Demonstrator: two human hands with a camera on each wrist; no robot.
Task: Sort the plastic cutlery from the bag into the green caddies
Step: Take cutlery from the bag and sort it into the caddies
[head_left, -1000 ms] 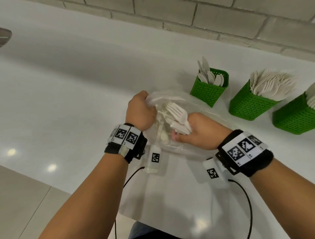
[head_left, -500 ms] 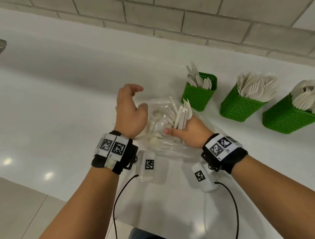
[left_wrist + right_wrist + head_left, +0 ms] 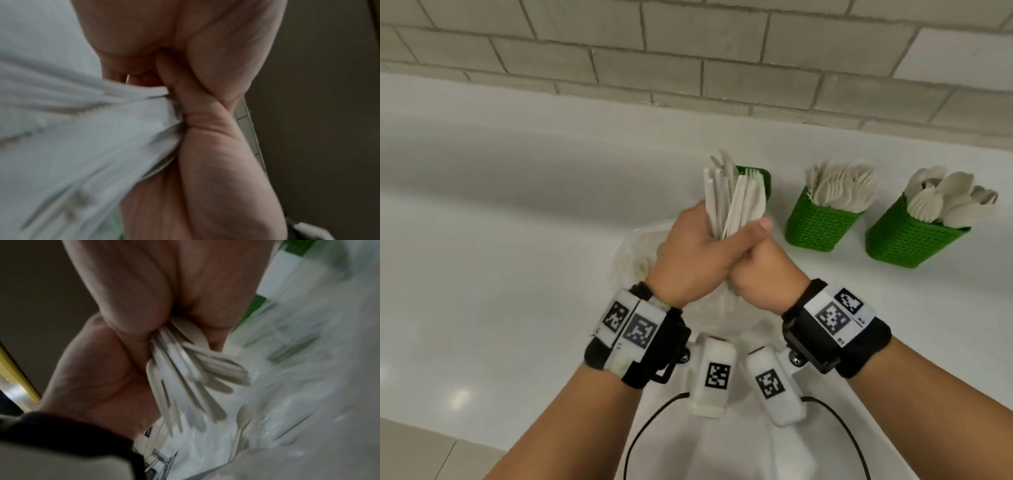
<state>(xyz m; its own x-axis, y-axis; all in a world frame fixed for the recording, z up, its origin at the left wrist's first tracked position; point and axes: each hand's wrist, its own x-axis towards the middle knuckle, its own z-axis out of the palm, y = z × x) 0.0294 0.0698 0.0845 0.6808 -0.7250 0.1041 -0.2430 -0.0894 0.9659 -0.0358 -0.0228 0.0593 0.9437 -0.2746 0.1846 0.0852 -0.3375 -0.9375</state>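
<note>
A bundle of white plastic cutlery [image 3: 732, 202] stands upright above the clear plastic bag [image 3: 635, 253] on the counter. My left hand [image 3: 705, 246] wraps round the bundle's middle, thumb laid across the front. Just below, my right hand [image 3: 763, 270] grips the lower ends; the right wrist view shows the handles [image 3: 185, 378] fanning out of that fist [image 3: 144, 331]. In the left wrist view my curled left fingers [image 3: 205, 113] press against blurred white material. Three green caddies stand behind: the left caddy [image 3: 765, 180] is mostly hidden by the bundle, the middle caddy [image 3: 822, 226] and right caddy [image 3: 914, 240] are full.
More cutlery lies in the bag, including a spoon [image 3: 243, 415]. A grey brick wall [image 3: 688, 68] runs along the back of the white counter [image 3: 500, 222]. The counter's front edge [image 3: 448, 431] drops off at the lower left. Cables hang from my wrist cameras.
My right hand has lifted the bundle out of the bag and stood it upright. My left hand, open beside the bag before, now wraps round the bundle.
</note>
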